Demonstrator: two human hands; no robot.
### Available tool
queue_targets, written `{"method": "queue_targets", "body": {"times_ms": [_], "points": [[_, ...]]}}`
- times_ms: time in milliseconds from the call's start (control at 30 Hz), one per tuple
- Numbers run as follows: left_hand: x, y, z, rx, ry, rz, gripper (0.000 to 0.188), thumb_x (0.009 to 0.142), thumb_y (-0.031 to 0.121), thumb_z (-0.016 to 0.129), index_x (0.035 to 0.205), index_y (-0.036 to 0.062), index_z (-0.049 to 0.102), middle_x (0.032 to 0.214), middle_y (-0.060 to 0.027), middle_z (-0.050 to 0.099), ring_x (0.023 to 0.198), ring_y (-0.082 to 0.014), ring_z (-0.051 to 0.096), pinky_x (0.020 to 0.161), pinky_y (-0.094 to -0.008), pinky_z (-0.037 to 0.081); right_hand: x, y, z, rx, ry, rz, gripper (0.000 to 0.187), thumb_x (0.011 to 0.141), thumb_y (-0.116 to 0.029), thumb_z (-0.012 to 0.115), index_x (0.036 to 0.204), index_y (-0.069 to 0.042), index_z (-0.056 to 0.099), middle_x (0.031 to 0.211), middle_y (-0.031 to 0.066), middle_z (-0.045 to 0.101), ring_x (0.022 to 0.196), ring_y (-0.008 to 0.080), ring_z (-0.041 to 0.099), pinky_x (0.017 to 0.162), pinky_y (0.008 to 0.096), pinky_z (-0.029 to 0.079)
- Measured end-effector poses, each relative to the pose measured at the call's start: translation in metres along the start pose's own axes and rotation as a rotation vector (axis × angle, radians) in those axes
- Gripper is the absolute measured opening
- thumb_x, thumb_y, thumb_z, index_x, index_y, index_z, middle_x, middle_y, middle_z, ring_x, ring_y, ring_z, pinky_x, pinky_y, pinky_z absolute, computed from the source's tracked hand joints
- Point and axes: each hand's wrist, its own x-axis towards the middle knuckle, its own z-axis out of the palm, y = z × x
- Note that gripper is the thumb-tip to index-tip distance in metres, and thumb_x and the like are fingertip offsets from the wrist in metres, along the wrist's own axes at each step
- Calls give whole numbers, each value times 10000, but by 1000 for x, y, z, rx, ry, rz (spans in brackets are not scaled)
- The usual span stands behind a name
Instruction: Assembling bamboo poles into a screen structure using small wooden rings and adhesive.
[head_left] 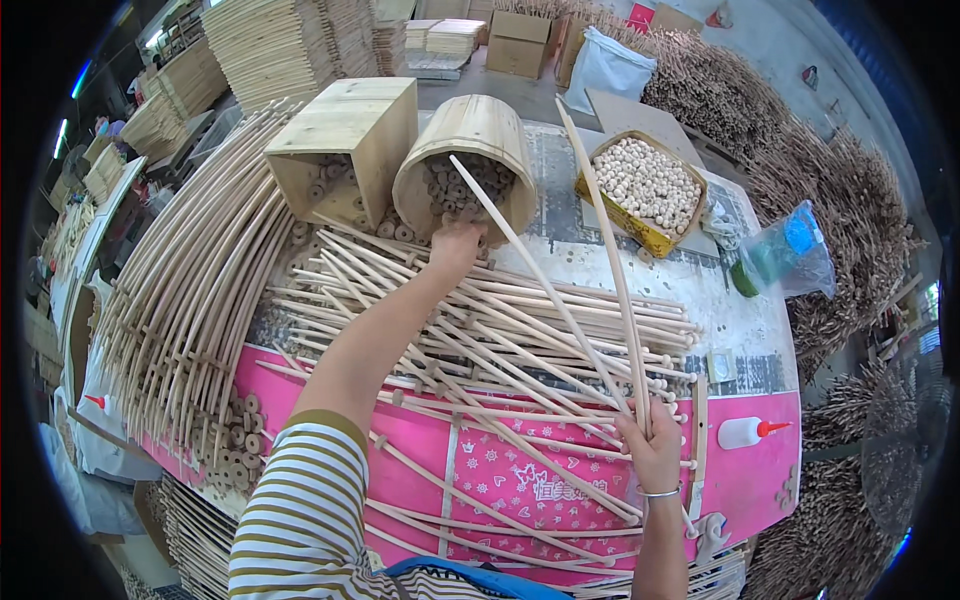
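Observation:
My right hand (655,445), with a bangle at the wrist, is closed around the lower ends of wooden rods (612,250) that fan out upward and away; at least two show. My left arm stretches forward, and my left hand (458,245) is at the lower rim of a wooden bucket (478,125) lying on its side. Small wooden rings (455,190) fill the bucket's mouth. The left fingers look curled, but what they grip is hidden. Under my arms lies a loose heap of rods (560,310), many with round knobs at their right ends.
Left of the bucket are an open wooden box (350,120) and a large stack of rods (190,270). More rings (235,445) lie at the table's left. A yellow tray of wooden balls (645,190), a plastic bag (800,245) and a white glue bottle (740,432) stand right.

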Motion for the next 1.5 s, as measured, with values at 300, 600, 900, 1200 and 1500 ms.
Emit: {"method": "queue_targets", "body": {"times_ms": [300, 600, 900, 1200, 1500], "points": [[4, -14, 1, -42, 40, 116, 141, 832, 81, 617, 916, 175, 680, 881, -93, 688, 896, -271, 697, 763, -419, 554, 2, 5, -3, 52, -30, 27, 202, 927, -97, 695, 1087, 8, 627, 730, 30, 661, 569, 53, 580, 477, 190, 443], [12, -22, -12, -67, -97, 43, 199, 791, 106, 676, 962, 206, 682, 957, -87, 717, 959, -292, 695, 808, -432, 559, 2, 11, -3, 7, -16, 21, 196, 925, -79, 691, 1091, 5, 629, 727, 23, 652, 571, 50, 580, 470, 188, 441], [23, -46, -17, -522, -51, -241, 317, 762, 61, 738, 1050, 182, 684, 983, -95, 696, 961, -291, 680, 868, -393, 564, 3, 14, -9, 33, -1, 24, 191, 932, -65, 674, 1100, 9, 624, 755, 24, 648, 590, 49, 583, 478, 183, 450], [28, -57, -49, -2083, 122, -845, 200, 923, 31, 620, 1121, 46, 605, 1012, -89, 650, 928, -241, 661, 858, -369, 586, 0, 17, -9, 82, 58, 34, 176, 925, -106, 706, 1044, 9, 645, 731, 13, 649, 586, 44, 583, 476, 193, 442], [5, -32, -63, -2290, 92, -738, 319, 1046, 189, 378, 1245, 19, 559, 1086, -165, 676, 899, -263, 669, 725, -314, 577, -10, 8, -10, 16, 3, -12, 160, 945, -107, 682, 1048, 7, 636, 738, 17, 654, 572, 41, 561, 483, 192, 434]]}}
